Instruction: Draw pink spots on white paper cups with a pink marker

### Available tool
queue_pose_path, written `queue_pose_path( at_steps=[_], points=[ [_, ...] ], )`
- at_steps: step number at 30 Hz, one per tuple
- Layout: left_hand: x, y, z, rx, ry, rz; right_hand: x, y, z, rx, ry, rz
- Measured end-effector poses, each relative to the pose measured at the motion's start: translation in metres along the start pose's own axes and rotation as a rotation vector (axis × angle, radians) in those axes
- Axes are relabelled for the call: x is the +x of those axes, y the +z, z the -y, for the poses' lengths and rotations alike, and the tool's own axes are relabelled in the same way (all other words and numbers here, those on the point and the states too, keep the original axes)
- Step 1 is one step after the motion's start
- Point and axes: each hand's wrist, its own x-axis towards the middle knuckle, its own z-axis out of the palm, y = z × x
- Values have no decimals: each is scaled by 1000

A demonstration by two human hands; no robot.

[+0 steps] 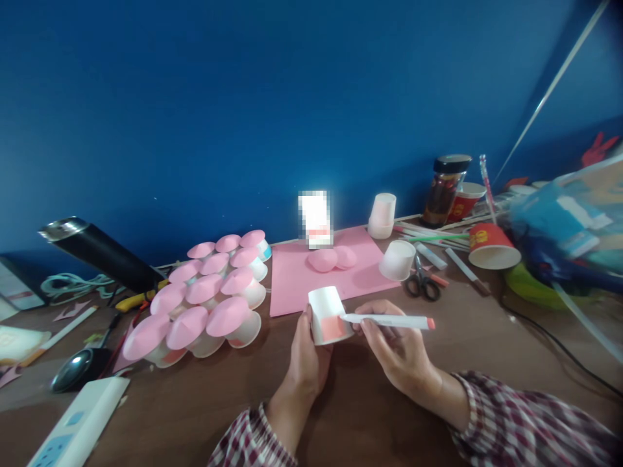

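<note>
My left hand [309,357] grips a white paper cup [325,301] from its left side, above the dark brown table. A coral-pink rectangle is coloured on the cup's lower side. In my right hand [396,347] is a white marker pen [389,321] with a coral end, its tip at the edge of the coloured patch. Beyond the cup, two pink paper cones [322,259] lie on a pink paper sheet [292,285]. Another white paper cup [398,260] rests at the sheet's right edge, and a stack of white cups [382,216] stands behind it.
Several cups topped with pink cones [202,288] stand in rows at left, near a black tumbler [104,253] and a power strip [80,425]. Scissors [422,285], loose markers [467,271], a red paper cup [492,246] and a lidded jar [444,191] are at right.
</note>
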Motion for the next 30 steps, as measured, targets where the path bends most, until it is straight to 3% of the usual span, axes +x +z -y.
queue_pose_path(
  at_steps=[23, 30],
  points=[
    [-2, 5, -5, 7, -23, 8, 0, 1, 4, 70, -41, 31],
    [-3, 8, -4, 17, 37, -20, 1, -3, 9, -170, -198, 128]
  ],
)
